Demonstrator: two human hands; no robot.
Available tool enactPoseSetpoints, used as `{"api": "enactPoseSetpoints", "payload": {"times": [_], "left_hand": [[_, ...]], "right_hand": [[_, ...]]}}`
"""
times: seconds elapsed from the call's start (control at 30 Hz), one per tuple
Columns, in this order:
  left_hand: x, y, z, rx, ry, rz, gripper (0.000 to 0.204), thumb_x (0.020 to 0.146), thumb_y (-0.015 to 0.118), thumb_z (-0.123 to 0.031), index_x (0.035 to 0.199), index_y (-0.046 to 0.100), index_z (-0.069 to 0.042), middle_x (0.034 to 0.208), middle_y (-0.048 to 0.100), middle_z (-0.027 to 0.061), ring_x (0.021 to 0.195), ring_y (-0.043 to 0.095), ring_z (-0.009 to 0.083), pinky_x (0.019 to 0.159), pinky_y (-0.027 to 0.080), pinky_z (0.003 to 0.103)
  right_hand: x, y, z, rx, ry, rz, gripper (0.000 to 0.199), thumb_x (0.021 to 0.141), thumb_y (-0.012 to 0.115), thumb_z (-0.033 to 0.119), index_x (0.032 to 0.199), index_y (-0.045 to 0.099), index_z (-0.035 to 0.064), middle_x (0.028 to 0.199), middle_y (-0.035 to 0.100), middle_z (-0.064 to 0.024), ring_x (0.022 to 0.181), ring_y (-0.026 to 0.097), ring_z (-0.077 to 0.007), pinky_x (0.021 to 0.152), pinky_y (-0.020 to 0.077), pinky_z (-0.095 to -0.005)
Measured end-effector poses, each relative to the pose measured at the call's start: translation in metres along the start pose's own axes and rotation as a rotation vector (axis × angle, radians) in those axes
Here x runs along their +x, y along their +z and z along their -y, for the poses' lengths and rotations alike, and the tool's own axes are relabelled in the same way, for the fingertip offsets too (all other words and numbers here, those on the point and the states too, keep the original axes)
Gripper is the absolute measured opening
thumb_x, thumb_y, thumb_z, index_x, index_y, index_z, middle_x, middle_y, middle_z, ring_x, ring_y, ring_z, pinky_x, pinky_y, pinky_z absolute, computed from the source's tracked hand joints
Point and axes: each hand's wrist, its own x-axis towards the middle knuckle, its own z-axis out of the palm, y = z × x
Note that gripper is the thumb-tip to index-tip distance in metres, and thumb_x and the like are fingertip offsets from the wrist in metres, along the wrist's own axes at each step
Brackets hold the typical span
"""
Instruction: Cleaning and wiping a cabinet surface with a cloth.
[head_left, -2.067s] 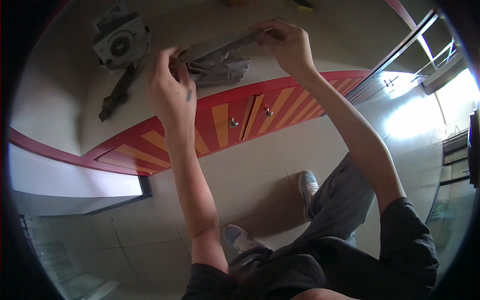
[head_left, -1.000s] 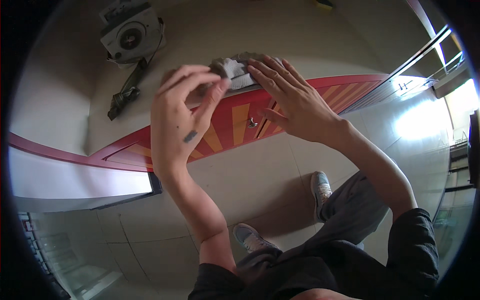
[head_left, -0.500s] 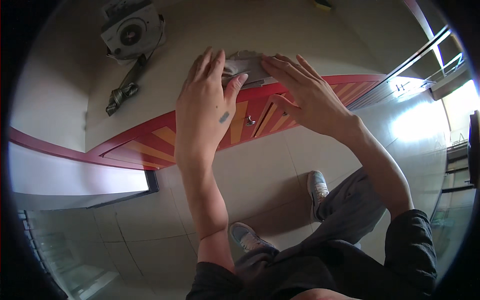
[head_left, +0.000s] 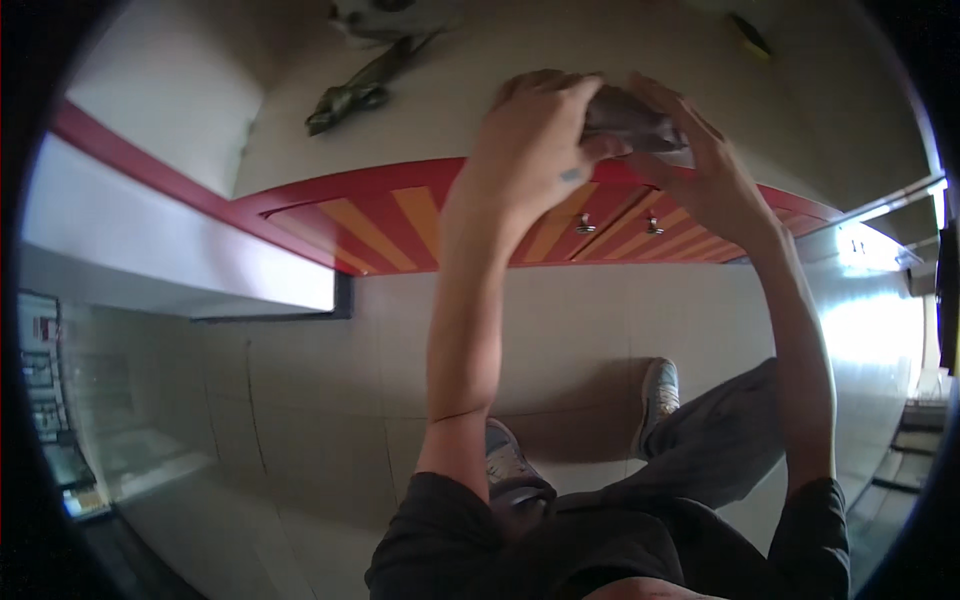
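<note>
A grey, crumpled bundle, soft like folded cloth [head_left: 632, 118], is between my hands at the counter's front edge. My left hand [head_left: 535, 145] curls round its left side, with the thumb along the near side. On the right side, my right hand [head_left: 708, 165] has its fingers over the top and its thumb below. Both hands are slightly blurred, and the bundle's ends are hidden under the fingers.
A dark green knotted strap or cloth [head_left: 350, 100] lies on the pale counter [head_left: 440, 125] at left, by a white device [head_left: 385, 22]. A yellow-and-black object [head_left: 750, 35] lies far right. Below are red-and-orange striped cabinet doors [head_left: 400, 215] with metal knobs [head_left: 586, 224].
The hands were laid flatter over the bundle; now their fingers curl round its sides. The bundle looks gathered and thicker. The whole view has shifted, so counter items appear farther right and higher.
</note>
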Motion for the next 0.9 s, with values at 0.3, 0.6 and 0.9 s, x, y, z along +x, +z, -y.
{"api": "enactPoseSetpoints", "payload": {"times": [0.3,0.6,0.9], "left_hand": [[-0.006,0.003,-0.006,-0.032,0.175,-0.194,0.049,0.089,0.080,-0.007,0.137,0.066,-0.007,0.122,0.072,0.0118,0.101,0.071,0.0286,0.092,0.056,0.040],[-0.006,0.007,-0.011,-0.077,0.160,-0.211,0.041,0.088,0.080,-0.003,0.128,0.070,-0.007,0.121,0.069,0.0096,0.097,0.070,0.0270,0.091,0.057,0.038],[0.001,0.011,-0.014,-0.134,0.222,-0.422,0.038,0.086,0.078,0.003,0.122,0.071,-0.009,0.108,0.069,0.0062,0.094,0.066,0.0219,0.081,0.056,0.035]], "right_hand": [[0.002,0.000,-0.003,0.110,0.037,-0.009,0.055,0.095,0.081,0.021,0.145,0.061,0.0096,0.130,0.070,-0.0111,0.117,0.068,-0.0306,0.098,0.0580,-0.0410],[-0.002,-0.009,0.002,0.046,-0.041,-0.106,0.026,0.094,0.080,0.017,0.118,0.077,0.0057,0.115,0.072,-0.0094,0.099,0.066,-0.0253,0.088,0.0576,-0.0373],[0.005,-0.009,0.017,0.104,0.240,-0.201,0.019,0.094,0.079,0.007,0.112,0.078,0.0014,0.101,0.073,-0.0054,0.079,0.062,-0.0152,0.072,0.0526,-0.0290]]}}
